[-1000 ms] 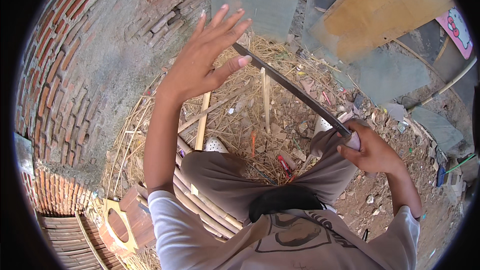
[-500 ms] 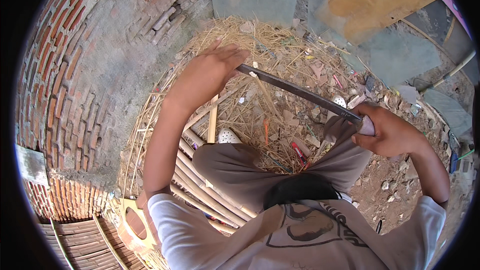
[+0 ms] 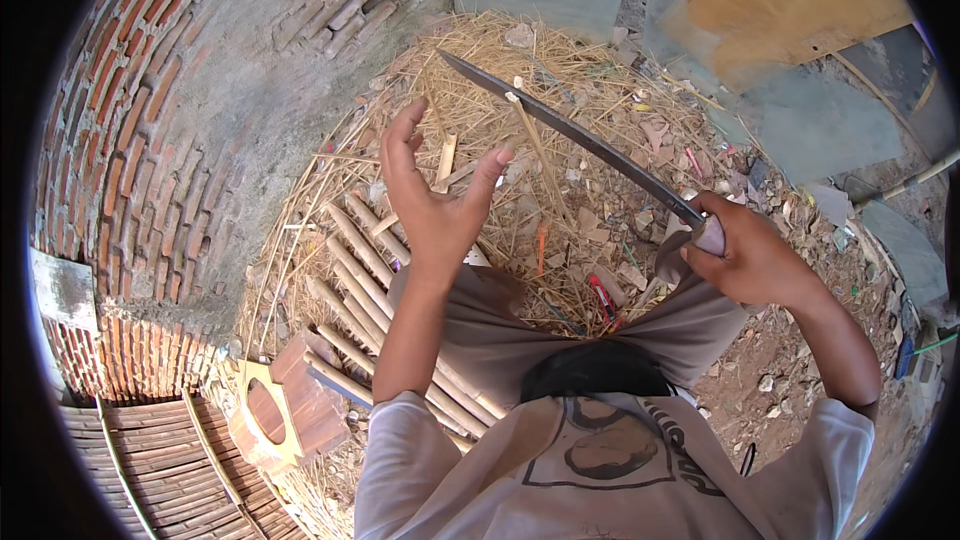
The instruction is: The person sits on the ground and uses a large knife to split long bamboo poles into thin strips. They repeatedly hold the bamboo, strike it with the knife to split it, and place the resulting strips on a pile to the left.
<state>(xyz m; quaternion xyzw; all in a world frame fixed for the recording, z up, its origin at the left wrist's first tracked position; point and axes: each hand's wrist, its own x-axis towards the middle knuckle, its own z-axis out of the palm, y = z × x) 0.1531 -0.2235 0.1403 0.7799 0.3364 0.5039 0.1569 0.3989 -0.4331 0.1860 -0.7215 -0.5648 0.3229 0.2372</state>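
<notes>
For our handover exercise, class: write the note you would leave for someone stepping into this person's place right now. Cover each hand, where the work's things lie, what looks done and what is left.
Right hand: closed around the handle of the long dark-bladed knife, blade pointing up and left over the straw.
Left hand: raised, open, fingers spread, holding nothing.
Thin pale bamboo stick: stands just below the blade; whether it touches it cannot be told.
Row of cut bamboo lengths: lies on the ground by the left knee, beside the brick wall.
Done: shavings and offcuts lie scattered on the straw.
Left: the thin stick is not in either hand.
</notes>
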